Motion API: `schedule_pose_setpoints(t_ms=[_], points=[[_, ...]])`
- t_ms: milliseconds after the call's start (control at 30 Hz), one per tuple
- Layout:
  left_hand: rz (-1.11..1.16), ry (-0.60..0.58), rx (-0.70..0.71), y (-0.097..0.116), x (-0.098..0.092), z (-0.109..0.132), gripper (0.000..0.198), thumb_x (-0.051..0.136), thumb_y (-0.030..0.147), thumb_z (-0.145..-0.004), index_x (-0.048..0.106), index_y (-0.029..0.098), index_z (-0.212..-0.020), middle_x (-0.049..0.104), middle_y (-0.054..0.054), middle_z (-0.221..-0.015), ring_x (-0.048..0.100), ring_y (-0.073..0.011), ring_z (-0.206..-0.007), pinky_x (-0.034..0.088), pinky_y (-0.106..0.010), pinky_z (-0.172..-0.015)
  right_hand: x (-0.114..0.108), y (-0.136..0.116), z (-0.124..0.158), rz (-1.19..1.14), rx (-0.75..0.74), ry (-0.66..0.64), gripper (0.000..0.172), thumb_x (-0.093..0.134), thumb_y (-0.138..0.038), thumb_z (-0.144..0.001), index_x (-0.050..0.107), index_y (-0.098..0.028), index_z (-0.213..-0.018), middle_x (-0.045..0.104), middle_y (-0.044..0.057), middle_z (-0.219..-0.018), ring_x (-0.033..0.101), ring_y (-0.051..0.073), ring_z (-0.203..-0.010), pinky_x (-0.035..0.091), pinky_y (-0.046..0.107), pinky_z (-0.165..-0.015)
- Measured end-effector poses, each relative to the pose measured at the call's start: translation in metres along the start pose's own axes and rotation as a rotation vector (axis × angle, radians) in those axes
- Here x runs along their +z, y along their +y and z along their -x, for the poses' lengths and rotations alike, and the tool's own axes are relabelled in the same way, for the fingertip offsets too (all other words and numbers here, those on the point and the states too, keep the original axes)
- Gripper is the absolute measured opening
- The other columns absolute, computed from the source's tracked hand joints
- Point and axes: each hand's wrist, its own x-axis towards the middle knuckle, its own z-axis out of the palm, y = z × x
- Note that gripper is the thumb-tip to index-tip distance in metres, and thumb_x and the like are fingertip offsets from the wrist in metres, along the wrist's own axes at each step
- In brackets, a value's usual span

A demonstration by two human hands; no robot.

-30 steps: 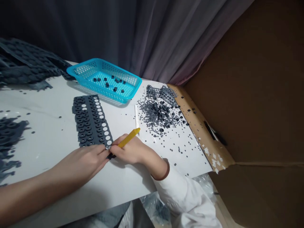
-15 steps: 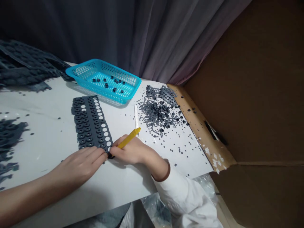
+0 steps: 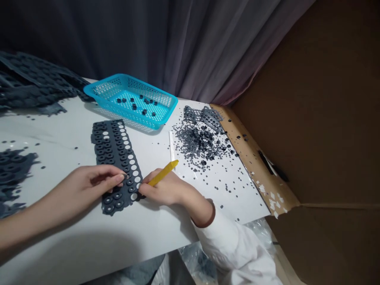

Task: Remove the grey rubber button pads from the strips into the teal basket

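Note:
A dark grey rubber sheet (image 3: 114, 154) of moulded rings lies on the white table (image 3: 74, 245); its right-hand column shows empty round holes. My left hand (image 3: 89, 186) rests on the sheet's near part, fingertips pressing it down. My right hand (image 3: 164, 190) grips a yellow tool (image 3: 163, 173) like a pen, its tip hidden at the sheet's near right edge. A blue perforated basket (image 3: 130, 99) behind the sheet holds several small black rings.
A heap of grey punched scraps (image 3: 202, 144) and two small sheet pieces (image 3: 203, 115) lie right of a thin white strip (image 3: 171, 144). Stacked dark sheets (image 3: 32, 83) fill the far left, more scraps (image 3: 12, 170) at left. A cardboard wall (image 3: 311, 118) stands at right, curtain behind.
My left hand has lifted and shifted up onto the sheet, fingers now curled on it. The sheet's near end is uncovered. My right hand with the yellow tool has barely moved.

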Motion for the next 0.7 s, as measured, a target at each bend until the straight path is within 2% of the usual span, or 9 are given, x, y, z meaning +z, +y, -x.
schedule_pose_setpoints(t_ms=[100,200,333,467,567,700], points=[[0.193,-0.07,-0.132,0.001,-0.002,0.001,0.032,0.07,0.047,-0.074,0.076,0.019,-0.089,0.078,-0.006,-0.085,0.069,-0.0219,-0.08,0.052,-0.026,-0.068,-0.001,0.005,-0.002,-0.103,-0.048,0.011,0.025,0.047,-0.028,-0.081,0.043,-0.019,-0.057,0.045,-0.002,-0.057,0.04,0.012,-0.057,0.032,0.024,-0.056],[0.389,-0.074,-0.236,0.002,-0.003,0.002,0.03,0.074,0.041,-0.076,0.077,0.018,-0.095,0.078,-0.006,-0.085,0.067,-0.0157,-0.074,0.051,-0.02,-0.061,-0.002,0.009,-0.004,-0.242,-0.058,0.048,0.024,0.046,-0.027,-0.081,0.047,-0.019,-0.059,0.049,-0.002,-0.058,0.046,0.012,-0.061,0.035,0.023,-0.057],[0.638,-0.094,-0.362,0.004,-0.004,0.003,0.025,0.076,0.038,-0.077,0.078,0.019,-0.093,0.078,-0.008,-0.095,0.069,-0.0148,-0.081,0.055,-0.019,-0.069,0.0,0.015,-0.007,-0.319,-0.075,0.125,0.024,0.046,-0.025,-0.081,0.046,-0.019,-0.058,0.043,-0.003,-0.053,0.043,0.012,-0.058,0.034,0.023,-0.055],[0.742,-0.088,-0.408,0.005,-0.004,0.002,0.027,0.082,0.038,-0.069,0.079,0.019,-0.089,0.079,-0.008,-0.091,0.069,-0.015,-0.074,0.057,-0.019,-0.062,0.004,0.019,-0.009,-0.359,-0.127,0.214,0.026,0.046,-0.025,-0.082,0.042,-0.019,-0.056,0.038,-0.004,-0.053,0.039,0.011,-0.057,0.031,0.023,-0.052],[0.802,-0.09,-0.439,0.005,-0.003,0.001,0.032,0.087,0.034,-0.06,0.079,0.019,-0.087,0.079,-0.009,-0.092,0.068,-0.0128,-0.071,0.055,-0.016,-0.059,0.004,0.021,-0.01,-0.417,-0.184,0.307,0.024,0.047,-0.025,-0.082,0.044,-0.019,-0.06,0.043,-0.004,-0.057,0.042,0.011,-0.059,0.033,0.023,-0.054],[0.835,-0.075,-0.466,0.002,-0.004,0.001,0.034,0.087,0.029,-0.059,0.077,0.02,-0.09,0.079,-0.009,-0.093,0.067,-0.0114,-0.066,0.055,-0.015,-0.056,0.004,0.019,-0.01,-0.513,-0.255,0.415,0.02,0.051,-0.03,-0.084,0.048,-0.019,-0.067,0.048,-0.004,-0.059,0.044,0.011,-0.058,0.036,0.023,-0.056]])
